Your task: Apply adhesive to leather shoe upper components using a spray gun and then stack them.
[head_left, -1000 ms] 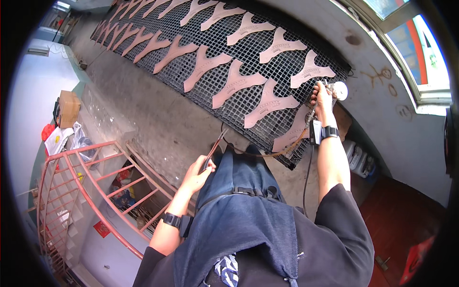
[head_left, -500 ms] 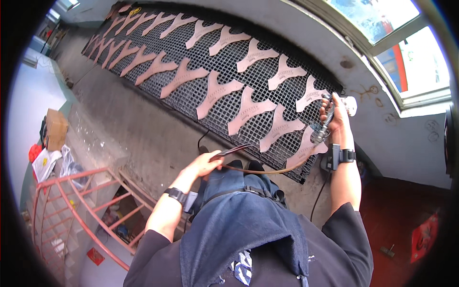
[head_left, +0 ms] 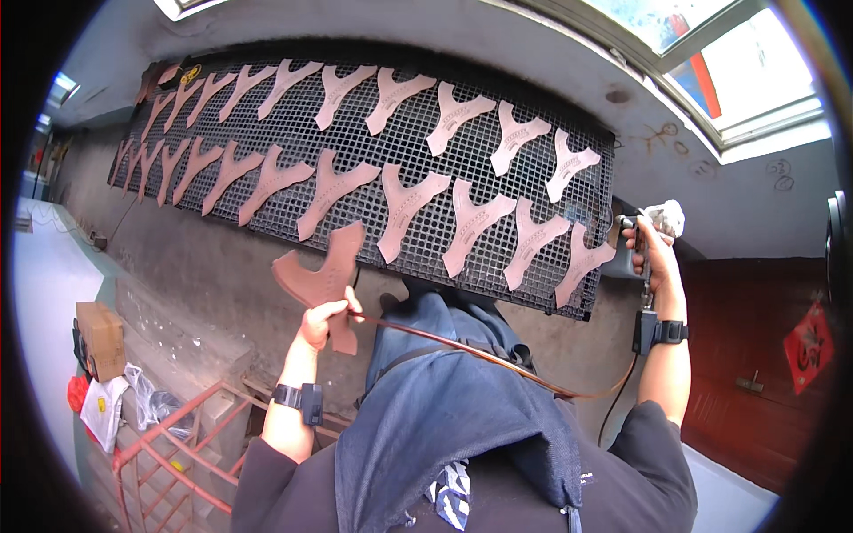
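My left hand [head_left: 327, 322] is closed round the narrow lower part of a Y-shaped pinkish-brown piece [head_left: 330, 266], which looks like cut leather and is held up in front of the rack. A thin brown hose [head_left: 462, 348] runs from the same hand across my apron toward my right forearm. At the right end of the rack, my right hand [head_left: 653, 253] is wrapped round a spray gun [head_left: 646, 233] with a whitish cup [head_left: 665, 218]; my fingers partly hide it. On the black mesh rack [head_left: 355, 164] lie two rows of similar Y-shaped pieces [head_left: 409, 209], flat and spaced apart.
A grey jug-like container [head_left: 622, 259] stands past the rack's right end, beside my right hand. Along the far side runs a wall with a window [head_left: 755, 98]. At lower left are a red railing [head_left: 191, 417], a cardboard box [head_left: 102, 340] and plastic bags [head_left: 151, 400].
My left hand has raised and turned the Y-shaped piece, so its broad face now shows. My right hand has moved off the rack's near right corner with the spray gun. My view has turned.
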Action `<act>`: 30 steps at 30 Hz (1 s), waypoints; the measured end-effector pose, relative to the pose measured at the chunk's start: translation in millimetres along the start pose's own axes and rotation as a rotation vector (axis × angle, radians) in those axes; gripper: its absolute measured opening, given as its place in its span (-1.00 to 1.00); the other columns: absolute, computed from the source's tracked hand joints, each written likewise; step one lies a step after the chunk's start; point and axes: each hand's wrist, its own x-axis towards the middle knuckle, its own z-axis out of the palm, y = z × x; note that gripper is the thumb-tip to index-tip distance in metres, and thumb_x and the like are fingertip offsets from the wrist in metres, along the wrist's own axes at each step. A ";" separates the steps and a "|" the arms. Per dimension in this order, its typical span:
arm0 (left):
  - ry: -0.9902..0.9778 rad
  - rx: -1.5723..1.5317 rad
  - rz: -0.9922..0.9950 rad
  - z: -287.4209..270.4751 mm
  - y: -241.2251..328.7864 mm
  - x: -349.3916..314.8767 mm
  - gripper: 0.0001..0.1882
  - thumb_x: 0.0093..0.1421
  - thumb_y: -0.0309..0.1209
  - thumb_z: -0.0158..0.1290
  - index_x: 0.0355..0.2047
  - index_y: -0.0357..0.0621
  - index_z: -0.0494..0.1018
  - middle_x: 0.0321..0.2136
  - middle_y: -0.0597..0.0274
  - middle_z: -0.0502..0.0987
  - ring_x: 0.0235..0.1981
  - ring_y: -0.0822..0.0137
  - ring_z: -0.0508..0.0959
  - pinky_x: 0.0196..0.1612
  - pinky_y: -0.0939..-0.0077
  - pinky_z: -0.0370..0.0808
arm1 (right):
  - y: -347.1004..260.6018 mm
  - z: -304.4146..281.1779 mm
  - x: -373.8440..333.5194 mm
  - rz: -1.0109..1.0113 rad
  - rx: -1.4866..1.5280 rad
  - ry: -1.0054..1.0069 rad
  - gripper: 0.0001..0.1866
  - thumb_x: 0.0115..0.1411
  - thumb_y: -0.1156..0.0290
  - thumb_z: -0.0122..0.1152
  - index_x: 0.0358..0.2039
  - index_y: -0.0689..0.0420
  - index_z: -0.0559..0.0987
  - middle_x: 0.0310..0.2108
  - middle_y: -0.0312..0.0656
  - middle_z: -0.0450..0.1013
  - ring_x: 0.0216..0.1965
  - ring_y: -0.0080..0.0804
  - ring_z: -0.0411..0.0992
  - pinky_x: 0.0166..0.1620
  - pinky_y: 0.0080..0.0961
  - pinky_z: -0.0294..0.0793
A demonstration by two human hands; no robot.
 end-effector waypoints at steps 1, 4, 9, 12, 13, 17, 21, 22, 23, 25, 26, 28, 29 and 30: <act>-0.045 -0.017 -0.004 13.2 6.4 8.3 -0.77 0.21 -0.38 -0.03 -0.31 -0.34 0.48 -0.37 0.09 0.55 -0.29 0.22 0.59 -0.11 0.35 0.50 | 6.5 6.9 -6.1 -0.013 -0.022 0.003 -0.57 0.26 -0.15 0.18 -0.36 -0.02 0.64 -0.56 -0.54 0.42 -0.70 -0.77 0.19 -0.63 -0.72 0.13; -0.147 0.070 -0.020 48.1 20.4 32.2 -0.80 0.20 -0.39 -0.01 -0.32 -0.30 0.49 -0.42 0.14 0.55 -0.31 0.28 0.59 -0.14 0.42 0.49 | 37.8 23.1 -7.5 -0.012 -0.011 0.029 -0.55 0.27 -0.12 0.19 -0.31 0.05 0.66 -0.54 -0.50 0.41 -0.70 -0.76 0.18 -0.63 -0.72 0.09; -0.128 0.192 -0.073 66.2 22.9 56.3 -0.80 0.20 -0.38 0.01 -0.35 -0.30 0.49 -0.42 0.16 0.55 -0.33 0.32 0.56 -0.14 0.44 0.46 | 75.5 53.7 22.9 -0.002 0.074 0.096 -0.61 0.26 0.01 0.28 -0.32 0.11 0.73 -0.57 -0.43 0.49 -0.67 -0.73 0.26 -0.59 -0.68 0.21; 0.022 0.200 -0.077 84.9 28.6 70.1 -0.80 0.20 -0.38 0.01 -0.35 -0.30 0.49 -0.43 0.17 0.55 -0.33 0.32 0.55 -0.13 0.44 0.45 | 72.7 62.4 49.4 -0.046 0.148 0.145 -0.68 0.23 0.11 0.34 -0.28 0.13 0.74 -0.52 -0.40 0.54 -0.58 -0.73 0.34 -0.50 -0.71 0.28; 0.060 0.217 -0.082 90.1 28.3 74.9 -0.81 0.19 -0.39 0.01 -0.35 -0.29 0.49 -0.44 0.17 0.55 -0.33 0.32 0.55 -0.14 0.44 0.45 | 71.3 60.5 59.9 -0.037 0.189 0.142 -0.71 0.23 0.17 0.35 -0.27 0.15 0.74 -0.51 -0.39 0.55 -0.55 -0.72 0.37 -0.46 -0.71 0.32; 0.049 0.328 -0.113 104.5 39.1 100.2 -0.83 0.19 -0.40 0.03 -0.33 -0.29 0.49 -0.44 0.17 0.55 -0.34 0.32 0.56 -0.13 0.43 0.45 | 60.5 47.0 111.8 -0.284 0.113 0.173 -0.75 0.25 0.35 0.35 -0.13 0.24 0.69 -0.48 -0.38 0.55 -0.44 -0.73 0.43 -0.33 -0.70 0.42; 0.141 0.309 -0.125 111.5 45.1 113.8 -0.82 0.16 -0.41 0.07 -0.30 -0.28 0.49 -0.42 0.15 0.55 -0.36 0.31 0.55 -0.15 0.41 0.47 | 21.9 42.5 152.4 -0.505 0.118 0.211 -0.72 0.27 0.34 0.31 -0.09 0.23 0.68 -0.38 -0.29 0.64 -0.38 -0.72 0.49 -0.25 -0.64 0.48; 0.169 0.277 -0.123 116.1 46.6 116.1 -0.81 0.15 -0.39 0.10 -0.30 -0.28 0.48 -0.42 0.14 0.55 -0.36 0.29 0.56 -0.17 0.39 0.49 | 15.1 43.0 163.4 -0.484 0.087 0.226 -0.73 0.27 0.34 0.32 -0.10 0.24 0.68 -0.39 -0.27 0.64 -0.38 -0.71 0.50 -0.25 -0.63 0.48; 0.174 0.280 -0.130 117.0 45.9 117.7 -0.81 0.15 -0.39 0.10 -0.30 -0.28 0.48 -0.42 0.14 0.55 -0.36 0.29 0.56 -0.17 0.39 0.49 | 8.1 43.7 173.3 -0.465 0.055 0.240 -0.73 0.26 0.33 0.33 -0.12 0.24 0.68 -0.41 -0.25 0.64 -0.39 -0.71 0.51 -0.25 -0.63 0.49; 0.188 0.279 -0.143 118.1 45.2 118.5 -0.79 0.14 -0.38 0.11 -0.29 -0.27 0.48 -0.43 0.14 0.54 -0.36 0.27 0.56 -0.17 0.39 0.49 | -4.0 47.0 192.3 -0.483 -0.005 0.236 -0.72 0.24 0.26 0.35 -0.14 0.18 0.70 -0.43 -0.23 0.64 -0.41 -0.63 0.54 -0.25 -0.61 0.49; 0.187 0.280 -0.151 119.6 45.1 119.5 -0.79 0.14 -0.38 0.11 -0.29 -0.27 0.48 -0.43 0.14 0.54 -0.36 0.27 0.56 -0.17 0.39 0.49 | -4.1 49.0 203.1 -0.506 -0.048 0.269 -0.70 0.23 0.20 0.35 -0.15 0.14 0.70 -0.43 -0.20 0.64 -0.41 -0.57 0.56 -0.24 -0.57 0.50; 0.207 0.302 -0.179 121.5 44.7 120.4 -0.76 0.09 -0.38 0.12 -0.29 -0.28 0.46 -0.43 0.11 0.50 -0.38 0.23 0.54 -0.20 0.37 0.50 | -10.6 57.2 213.0 -0.506 -0.069 0.308 -0.65 0.21 0.04 0.34 -0.19 0.05 0.72 -0.44 -0.12 0.62 -0.38 -0.39 0.61 -0.21 -0.45 0.52; 0.207 0.301 -0.184 122.6 43.8 120.9 -0.76 0.09 -0.38 0.12 -0.29 -0.28 0.46 -0.43 0.11 0.50 -0.38 0.23 0.54 -0.20 0.37 0.50 | -14.0 57.8 212.1 -0.501 -0.071 0.307 -0.65 0.21 0.04 0.34 -0.19 0.05 0.72 -0.44 -0.12 0.62 -0.38 -0.39 0.61 -0.21 -0.45 0.52; 0.236 0.298 -0.196 123.8 43.4 120.3 -0.76 0.08 -0.38 0.12 -0.29 -0.28 0.46 -0.43 0.12 0.49 -0.37 0.23 0.55 -0.20 0.36 0.50 | -18.2 59.1 210.5 -0.463 -0.128 0.264 -0.64 0.21 0.03 0.33 -0.21 0.05 0.72 -0.44 -0.10 0.62 -0.36 -0.37 0.62 -0.20 -0.44 0.53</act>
